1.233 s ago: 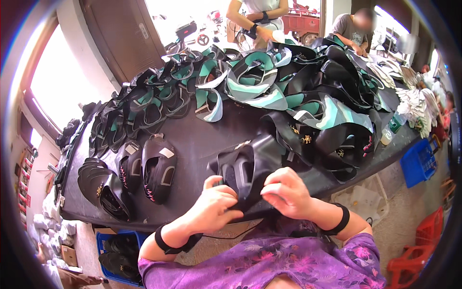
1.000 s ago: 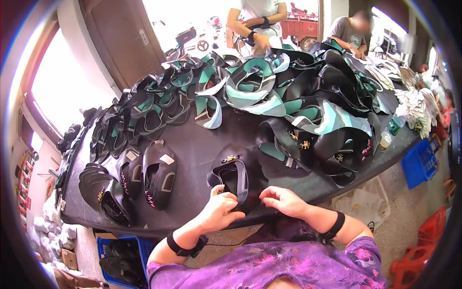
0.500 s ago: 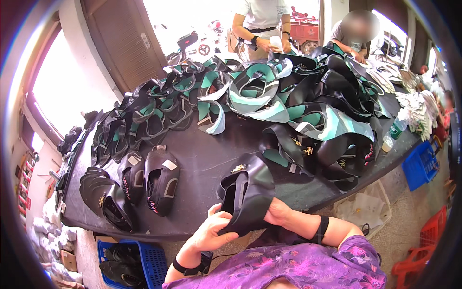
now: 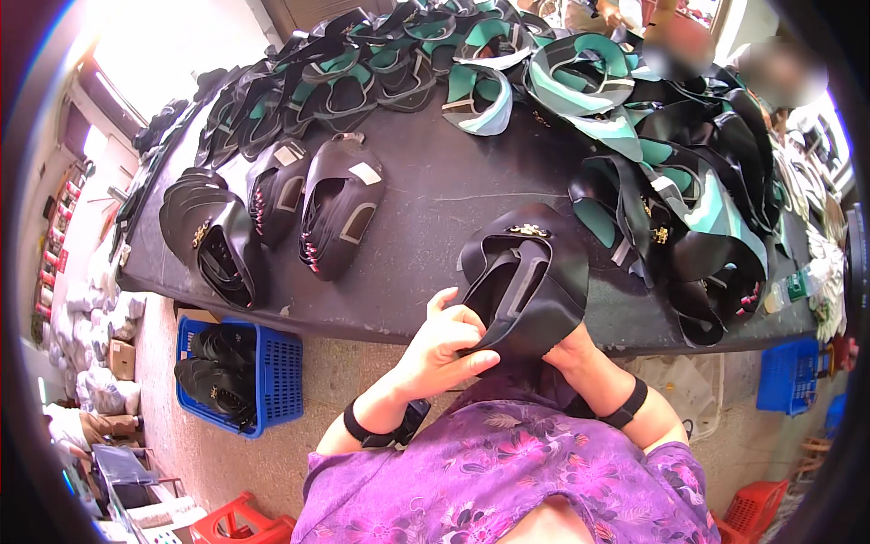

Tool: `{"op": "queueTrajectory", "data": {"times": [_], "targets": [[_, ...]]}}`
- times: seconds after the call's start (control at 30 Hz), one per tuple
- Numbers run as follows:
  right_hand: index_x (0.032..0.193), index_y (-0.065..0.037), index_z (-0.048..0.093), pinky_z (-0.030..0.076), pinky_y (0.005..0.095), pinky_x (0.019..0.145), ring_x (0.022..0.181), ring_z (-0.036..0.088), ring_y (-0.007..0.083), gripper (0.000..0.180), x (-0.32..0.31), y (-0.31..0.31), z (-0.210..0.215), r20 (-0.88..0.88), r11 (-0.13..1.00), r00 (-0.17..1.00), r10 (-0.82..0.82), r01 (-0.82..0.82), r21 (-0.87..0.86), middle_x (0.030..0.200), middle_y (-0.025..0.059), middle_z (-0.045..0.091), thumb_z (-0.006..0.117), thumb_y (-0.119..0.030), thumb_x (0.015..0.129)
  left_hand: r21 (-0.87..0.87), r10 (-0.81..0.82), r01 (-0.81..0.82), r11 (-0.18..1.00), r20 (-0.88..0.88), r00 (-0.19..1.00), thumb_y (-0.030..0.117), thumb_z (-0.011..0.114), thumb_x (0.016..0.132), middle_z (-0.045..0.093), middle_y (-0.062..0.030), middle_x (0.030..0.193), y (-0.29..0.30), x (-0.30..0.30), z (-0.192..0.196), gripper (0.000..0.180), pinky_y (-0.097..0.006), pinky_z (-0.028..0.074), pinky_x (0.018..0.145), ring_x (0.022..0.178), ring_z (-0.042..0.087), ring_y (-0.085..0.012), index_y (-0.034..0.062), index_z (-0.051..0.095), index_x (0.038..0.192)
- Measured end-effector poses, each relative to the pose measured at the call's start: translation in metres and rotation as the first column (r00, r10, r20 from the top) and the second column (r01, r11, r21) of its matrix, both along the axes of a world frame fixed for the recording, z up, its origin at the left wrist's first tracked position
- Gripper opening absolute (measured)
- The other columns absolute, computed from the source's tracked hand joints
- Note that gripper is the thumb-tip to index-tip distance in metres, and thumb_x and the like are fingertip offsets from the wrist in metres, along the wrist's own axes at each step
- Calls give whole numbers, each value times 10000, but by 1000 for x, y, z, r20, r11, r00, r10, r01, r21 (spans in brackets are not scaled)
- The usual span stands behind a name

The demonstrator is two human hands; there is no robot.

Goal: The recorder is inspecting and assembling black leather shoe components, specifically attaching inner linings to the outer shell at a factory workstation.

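Observation:
A black shoe upper (image 4: 564, 274) with a gold ornament across its front is held at the table's near edge, its opening facing up. My left hand (image 4: 444, 344) grips its near left rim, fingers at the opening and thumb along the near edge. From beneath the near right side my right hand (image 4: 571, 350) holds it, with the fingertips partly hidden by the upper. To the left, more black uppers (image 4: 340, 213) stand in stacks, some with white labels and pink lacing. On the right, further uppers (image 4: 625, 213) with gold ornaments and green lining lie heaped.
The dark table (image 4: 426, 208) carries a long pile of green-lined uppers (image 4: 580, 77) along its far side. A blue basket (image 4: 281, 376) of black uppers sits on the floor at left. A plastic bottle (image 4: 793, 288) lies near the right edge. Other people are across the table.
The view has tipped downward, showing more floor and less of the far side. Both hands still hold the upper, which now shows its opening more from above.

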State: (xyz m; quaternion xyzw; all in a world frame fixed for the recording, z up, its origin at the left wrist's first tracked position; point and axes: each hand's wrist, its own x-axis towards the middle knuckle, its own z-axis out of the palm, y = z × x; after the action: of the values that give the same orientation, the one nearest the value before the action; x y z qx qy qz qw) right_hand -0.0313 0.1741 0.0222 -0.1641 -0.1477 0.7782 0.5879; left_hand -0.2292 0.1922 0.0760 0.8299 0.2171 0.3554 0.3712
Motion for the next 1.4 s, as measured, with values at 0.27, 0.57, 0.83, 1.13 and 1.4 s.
{"op": "queueTrajectory", "data": {"times": [0.27,0.57,0.83,1.13,1.4], "targets": [[1114,-3,516,463,382,858,1012,555,241,328,8,-22,-9,-139,1000,990,27,-28,-3,1106,129,565,474,-218,870,-85,133,-126,988,79,988,105,666,712,474,19,631,-6,-6,-6,147,-435,186,998,690,512,-118,85,536,645],[1223,-14,428,445,374,868,1100,493,262,442,13,-28,-8,-168,999,986,7,-15,-48,1218,140,487,460,-253,852,-147,302,-272,951,254,919,28,641,692,485,19,622,-7,-2,-23,116,-398,209,990,657,506,-114,63,534,662],[1288,-73,367,214,372,1035,1242,324,221,637,20,-37,15,-33,963,990,141,-129,238,1330,71,385,582,-316,739,-252,312,-257,933,210,927,53,606,723,494,15,632,-7,-12,-27,62,-382,205,993,669,510,-122,56,554,690],[1157,-39,474,404,331,897,1021,521,182,351,14,-36,23,263,995,961,-82,66,68,1112,67,536,562,-62,818,82,78,-65,995,-169,983,37,545,637,488,-34,635,-15,-7,-5,226,-469,205,993,669,521,-184,47,574,860],[1162,-26,469,398,339,899,1013,518,190,324,17,-39,17,359,965,899,-252,204,168,1090,82,547,528,-68,847,127,60,-39,991,-160,985,152,609,749,475,-37,601,-16,4,-5,153,-449,256,957,645,514,-189,38,570,844]]}}
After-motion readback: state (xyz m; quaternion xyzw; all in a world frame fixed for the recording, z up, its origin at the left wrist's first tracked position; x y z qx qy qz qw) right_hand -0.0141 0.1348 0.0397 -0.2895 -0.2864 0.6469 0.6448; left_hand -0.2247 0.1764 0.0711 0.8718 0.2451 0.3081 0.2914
